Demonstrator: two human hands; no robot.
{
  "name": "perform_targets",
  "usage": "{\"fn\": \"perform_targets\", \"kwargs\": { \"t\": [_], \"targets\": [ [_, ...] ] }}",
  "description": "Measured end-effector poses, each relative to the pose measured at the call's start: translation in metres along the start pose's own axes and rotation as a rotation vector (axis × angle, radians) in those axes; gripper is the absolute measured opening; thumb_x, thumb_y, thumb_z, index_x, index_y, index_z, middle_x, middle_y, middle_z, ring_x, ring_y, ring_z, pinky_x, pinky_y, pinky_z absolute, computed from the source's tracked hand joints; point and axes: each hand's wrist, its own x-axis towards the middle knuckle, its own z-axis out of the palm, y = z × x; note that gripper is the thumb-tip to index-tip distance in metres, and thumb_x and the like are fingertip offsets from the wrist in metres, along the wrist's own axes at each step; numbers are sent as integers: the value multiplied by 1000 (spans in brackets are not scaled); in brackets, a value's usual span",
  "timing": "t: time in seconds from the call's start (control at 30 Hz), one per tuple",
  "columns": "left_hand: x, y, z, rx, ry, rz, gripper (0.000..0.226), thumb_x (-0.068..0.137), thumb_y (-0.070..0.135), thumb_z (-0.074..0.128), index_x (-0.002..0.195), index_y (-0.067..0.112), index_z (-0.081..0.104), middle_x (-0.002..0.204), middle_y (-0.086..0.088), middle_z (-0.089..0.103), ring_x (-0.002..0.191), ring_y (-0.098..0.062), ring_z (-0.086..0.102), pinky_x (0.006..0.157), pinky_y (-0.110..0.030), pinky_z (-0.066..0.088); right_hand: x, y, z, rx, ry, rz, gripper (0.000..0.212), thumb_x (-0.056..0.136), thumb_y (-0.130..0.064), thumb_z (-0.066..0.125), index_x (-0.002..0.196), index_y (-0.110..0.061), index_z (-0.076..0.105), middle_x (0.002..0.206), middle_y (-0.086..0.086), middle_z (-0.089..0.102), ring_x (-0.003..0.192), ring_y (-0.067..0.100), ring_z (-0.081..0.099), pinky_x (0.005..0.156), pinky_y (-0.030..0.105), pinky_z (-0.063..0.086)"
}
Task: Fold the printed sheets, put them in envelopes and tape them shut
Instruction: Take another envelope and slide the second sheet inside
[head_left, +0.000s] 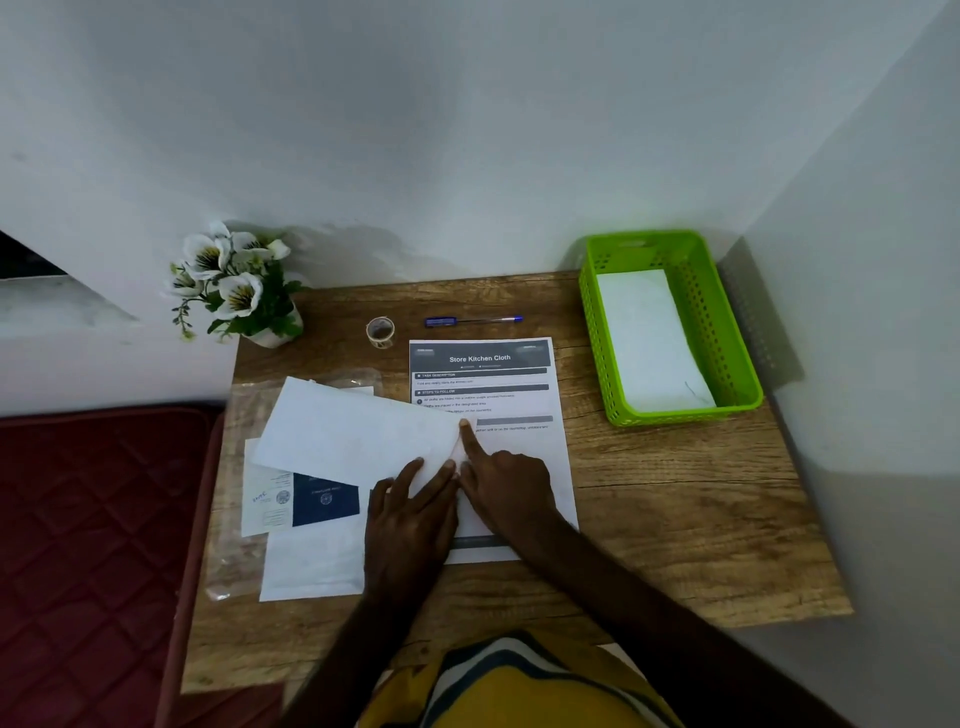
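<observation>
Both forearms reach over the wooden worktop. On it, far right, a green basket holds a white sheet. Under the hands lies a printed sheet headed "Store Kitchen Cloth", partly covered by a tilted white folded sheet. Left hand rests flat, fingers straight, on that folded sheet; right hand presses its extended forefinger on the sheet's corner, gripping nothing. Beyond them sit a pen and tape roll.

A wooden table stands in a pale-walled corner, a maroon quilted mattress beside it.
</observation>
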Motion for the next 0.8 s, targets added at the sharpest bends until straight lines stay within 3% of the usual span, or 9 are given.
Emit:
{"fn": "perform_targets", "kwargs": {
  "t": [0.3, 0.57, 0.67, 0.8],
  "targets": [
    [1, 2, -3, -26, -8, -28, 39, 99, 32, 52, 129, 17, 71, 138, 0, 65, 137, -33, 53, 106, -57, 45, -4, 0, 4, 62, 60, -7, 61, 107, -46, 40, 162, -26, 23, 83, 6, 72, 69, 22, 68, 59, 29, 38],
    [-1, 0, -4, -31, -42, -17, 38, 100, 33, 52, 129, 16, 70, 140, 0, 64, 139, -33, 51, 107, -58, 44, 8, -3, -11, 69, -29, 28, 70, 107, -52, 35, 164, -23, 7, 98, 7, 70, 83, 20, 67, 65, 30, 36],
    [2, -1, -7, -61, -8, -11, 35, 97, 33, 56, 122, 17, 75, 132, 1, 69, 134, -30, 56, 105, -55, 47, 9, -1, -10, 62, -54, 26, 76, 104, -57, 38, 164, -24, 5, 102, 9, 70, 86, 23, 68, 66, 31, 37],
    [18, -6, -13, -135, 92, -138, 25, 91, 34, 70, 104, 15, 80, 106, -3, 79, 110, -24, 70, 100, -47, 50, 14, 3, -10, 87, -144, 58, 88, 97, -68, 45, 163, -31, 2, 108, 12, 69, 96, 28, 67, 71, 33, 38]
  ]
}}
